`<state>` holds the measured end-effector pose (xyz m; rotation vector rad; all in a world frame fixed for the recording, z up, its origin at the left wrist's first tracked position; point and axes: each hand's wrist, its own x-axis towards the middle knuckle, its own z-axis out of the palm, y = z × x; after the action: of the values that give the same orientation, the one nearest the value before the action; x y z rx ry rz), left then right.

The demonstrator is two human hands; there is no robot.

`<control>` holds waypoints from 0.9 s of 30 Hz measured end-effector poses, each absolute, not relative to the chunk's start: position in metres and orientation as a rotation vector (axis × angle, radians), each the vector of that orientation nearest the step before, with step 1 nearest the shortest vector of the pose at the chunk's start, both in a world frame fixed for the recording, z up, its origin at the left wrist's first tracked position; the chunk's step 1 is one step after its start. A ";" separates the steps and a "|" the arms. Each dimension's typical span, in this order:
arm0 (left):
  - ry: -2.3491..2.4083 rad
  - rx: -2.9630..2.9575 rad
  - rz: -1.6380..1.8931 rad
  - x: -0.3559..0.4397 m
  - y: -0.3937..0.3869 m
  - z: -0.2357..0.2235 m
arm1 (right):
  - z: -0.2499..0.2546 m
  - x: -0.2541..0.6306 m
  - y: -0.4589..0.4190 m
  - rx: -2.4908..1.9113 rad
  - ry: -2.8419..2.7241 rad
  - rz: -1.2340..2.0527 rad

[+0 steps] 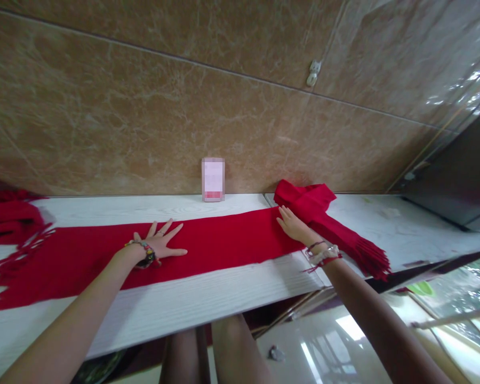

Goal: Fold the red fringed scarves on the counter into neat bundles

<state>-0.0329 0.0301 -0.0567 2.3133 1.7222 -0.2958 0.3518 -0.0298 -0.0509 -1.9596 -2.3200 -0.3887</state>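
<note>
A long red scarf (228,237) lies spread across the white table, its fringed end toward the left. My left hand (160,244) rests on its left half with the fingers spread wide. Toward the scarf's right part, my right hand (293,223) lies flat on the cloth, fingers stretched out and fairly close together. Just beyond that hand, more red fringed cloth (336,232) lies bunched and folded over; whether it joins the spread scarf cannot be made out.
Another heap of red cloth (10,216) sits at the far left. A phone (213,180) leans upright against the brown tiled wall (164,117). A dark box-shaped object (456,176) stands at the right. The front edge of the white table (208,298) runs above my legs.
</note>
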 end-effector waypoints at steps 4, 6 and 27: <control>1.652 2.427 -0.245 -0.025 0.021 -0.052 | -0.049 0.309 -0.054 -1.622 -2.370 -0.229; 1.484 2.552 -0.226 -0.016 0.013 -0.049 | -0.049 0.287 -0.065 -1.485 -2.514 -0.103; 1.088 2.698 -0.361 0.004 -0.007 -0.048 | -0.041 0.280 -0.087 -1.219 -2.809 -0.220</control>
<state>0.0041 -0.0067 -0.0484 2.6976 1.0881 -0.3615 0.2801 -0.0869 -0.0411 -1.2193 -2.8085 -0.2196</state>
